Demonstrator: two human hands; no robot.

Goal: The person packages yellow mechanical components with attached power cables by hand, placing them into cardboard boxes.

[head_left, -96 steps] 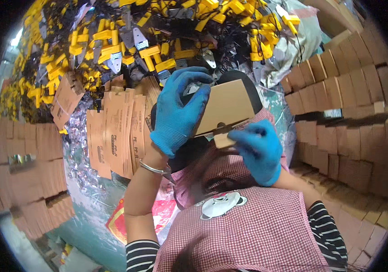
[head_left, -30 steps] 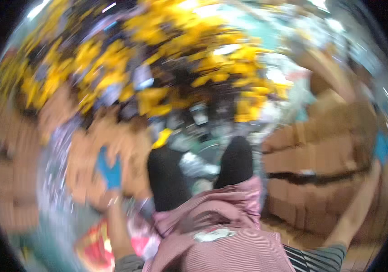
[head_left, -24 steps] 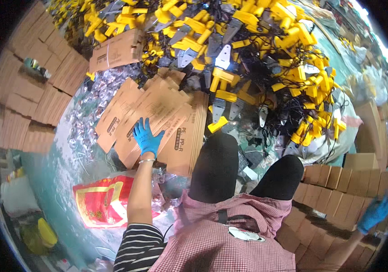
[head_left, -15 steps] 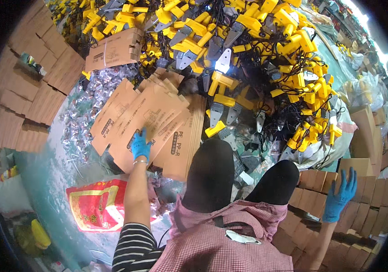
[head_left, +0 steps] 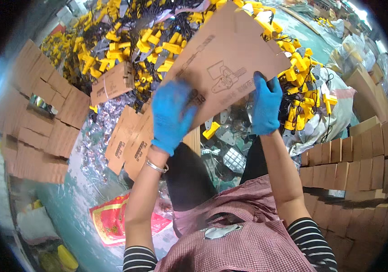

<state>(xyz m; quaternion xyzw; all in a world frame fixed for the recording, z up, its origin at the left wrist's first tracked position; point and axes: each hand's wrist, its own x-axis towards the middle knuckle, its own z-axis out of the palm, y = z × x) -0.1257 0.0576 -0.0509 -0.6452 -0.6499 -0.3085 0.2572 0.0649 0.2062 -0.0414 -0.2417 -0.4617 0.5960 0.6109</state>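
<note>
A flat, folded cardboard box [head_left: 235,54] with a line drawing and dark print on its face is raised in front of me, tilted. My right hand [head_left: 266,104], in a blue glove with dark fingertips, is closed on its lower right edge. My left hand [head_left: 171,115], also blue-gloved, lies over the box's lower left edge. Its fingers are smeared by motion, so their grip is unclear. Below and left of that hand, more flat cardboard boxes [head_left: 137,149] lie fanned out, partly hidden by my left arm.
Yellow-handled tools [head_left: 112,54] with grey plates and black cords pile up beyond. Small clear-wrapped parts [head_left: 95,140] lie at left by a red bag [head_left: 112,220]. Stacked cartons rise at left [head_left: 40,122] and right [head_left: 352,172]. A tied cardboard bundle [head_left: 112,84] rests against the pile.
One flat box has been lifted off the fanned stack and raised. My right hand has come from the far right to its edge. My left hand has moved up and right.
</note>
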